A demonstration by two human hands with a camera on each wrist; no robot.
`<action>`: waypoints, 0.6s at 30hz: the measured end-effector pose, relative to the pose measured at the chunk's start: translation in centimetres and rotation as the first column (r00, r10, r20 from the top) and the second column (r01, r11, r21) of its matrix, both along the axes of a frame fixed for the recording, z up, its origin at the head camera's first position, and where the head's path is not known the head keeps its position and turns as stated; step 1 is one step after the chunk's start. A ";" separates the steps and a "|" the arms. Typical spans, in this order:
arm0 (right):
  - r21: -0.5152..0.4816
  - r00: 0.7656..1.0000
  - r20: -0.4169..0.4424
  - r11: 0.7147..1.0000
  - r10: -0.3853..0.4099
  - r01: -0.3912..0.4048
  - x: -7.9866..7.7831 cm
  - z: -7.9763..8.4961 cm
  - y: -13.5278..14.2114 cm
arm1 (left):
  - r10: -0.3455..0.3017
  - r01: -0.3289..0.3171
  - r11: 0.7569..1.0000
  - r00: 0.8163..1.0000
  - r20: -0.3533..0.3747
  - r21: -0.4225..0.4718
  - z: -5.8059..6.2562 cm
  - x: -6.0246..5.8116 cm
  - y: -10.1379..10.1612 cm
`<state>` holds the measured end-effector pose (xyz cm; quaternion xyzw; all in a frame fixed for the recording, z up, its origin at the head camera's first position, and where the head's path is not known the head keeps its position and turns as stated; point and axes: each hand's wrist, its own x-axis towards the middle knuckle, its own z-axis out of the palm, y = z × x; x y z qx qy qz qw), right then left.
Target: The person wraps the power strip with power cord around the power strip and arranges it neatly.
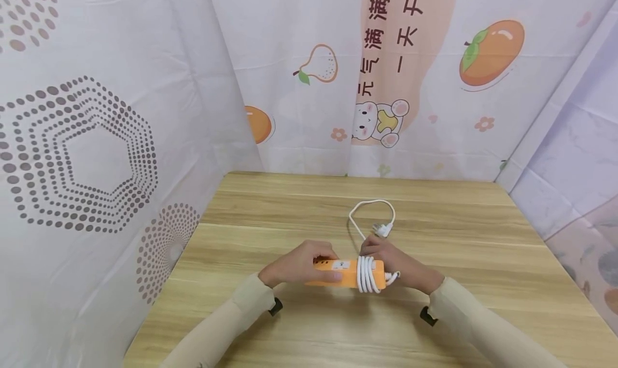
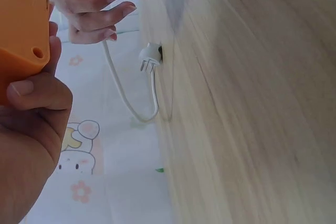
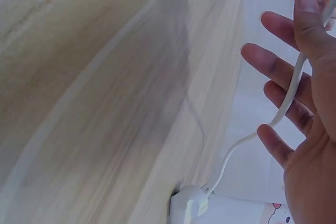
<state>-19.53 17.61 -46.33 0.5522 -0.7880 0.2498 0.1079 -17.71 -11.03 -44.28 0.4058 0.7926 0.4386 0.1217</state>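
An orange power strip is held up over the table, its white cord wound several times around its right end. My left hand grips the strip's left end, thumb across the front face. In the left wrist view, the left thumb presses near a corner with a round hole. Behind the strip's right end, my right hand holds the loose cord under its thumb, the other fingers loosely bent. From there the cord loops back to its white plug, which lies on the table.
The wood-grain table spreads around both hands. A patterned white curtain hangs along its back edge, and another curtain along the left. A pale panel borders the right side.
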 end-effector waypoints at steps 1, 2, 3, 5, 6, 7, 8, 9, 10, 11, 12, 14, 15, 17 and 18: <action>0.002 0.999 -0.031 1.000 0.022 -0.022 -0.1 0.1 -0.1 | -0.017 0.017 1.000 1.000 -0.016 -0.008 0.0 0.0 0.1; 0.004 0.998 -0.054 0.999 0.038 -0.038 -0.2 0.1 -0.1 | -0.036 0.035 0.999 0.999 -0.033 -0.015 0.1 0.1 0.1; 0.006 0.997 -0.067 0.999 0.046 -0.046 -0.2 0.1 -0.1 | -0.053 0.052 0.998 0.998 -0.046 -0.026 0.1 0.1 0.1; 0.013 0.995 -0.081 0.998 0.054 -0.053 -0.3 0.0 -0.1 | -0.085 0.081 0.995 0.993 -0.077 -0.061 0.1 0.2 0.2; 0.021 0.995 -0.087 0.999 0.050 -0.048 -0.3 0.0 -0.1 | -0.098 0.090 0.992 0.990 -0.100 -0.083 0.2 0.3 0.2; 0.026 0.995 -0.094 0.999 0.043 -0.041 -0.4 0.0 -0.1 | -0.109 0.095 0.989 0.986 -0.129 -0.110 0.2 0.3 0.3; 0.029 0.995 -0.100 0.999 0.031 -0.029 -0.4 -0.1 -0.1 | -0.119 0.097 0.986 0.980 -0.161 -0.137 0.2 0.4 0.4; 0.032 0.994 -0.106 0.999 0.017 -0.014 -0.4 -0.1 0.0 | -0.126 0.094 0.982 0.973 -0.196 -0.165 0.2 0.5 0.4; 0.035 0.994 -0.112 0.999 0.004 0.000 -0.4 -0.1 0.0 | -0.132 0.087 0.978 0.962 -0.240 -0.192 0.3 0.5 0.5; 0.038 0.993 -0.115 0.999 -0.012 0.017 -0.3 -0.2 0.0 | -0.139 0.078 0.973 0.949 -0.284 -0.216 0.3 0.6 0.6; 0.040 0.992 -0.122 0.999 -0.031 0.036 -0.3 -0.2 0.0 | -0.140 0.064 0.970 0.936 -0.322 -0.236 0.3 0.7 0.7; 0.044 0.990 -0.124 0.997 -0.064 0.070 -0.2 -0.3 0.0 | -0.143 0.040 0.963 0.913 -0.381 -0.267 0.2 0.7 0.9; 0.047 0.989 -0.126 0.995 -0.080 0.086 -0.2 -0.3 0.0 | -0.143 0.027 0.960 0.902 -0.406 -0.279 0.1 0.7 0.9; 0.046 0.985 -0.132 0.992 -0.109 0.116 -0.1 -0.2 0.0 | -0.134 -0.007 0.955 0.883 -0.450 -0.298 -0.1 0.7 1.0; 0.044 0.982 -0.139 0.990 -0.125 0.133 -0.1 -0.1 -0.1 | -0.125 -0.026 0.952 0.876 -0.467 -0.304 -0.1 0.6 1.0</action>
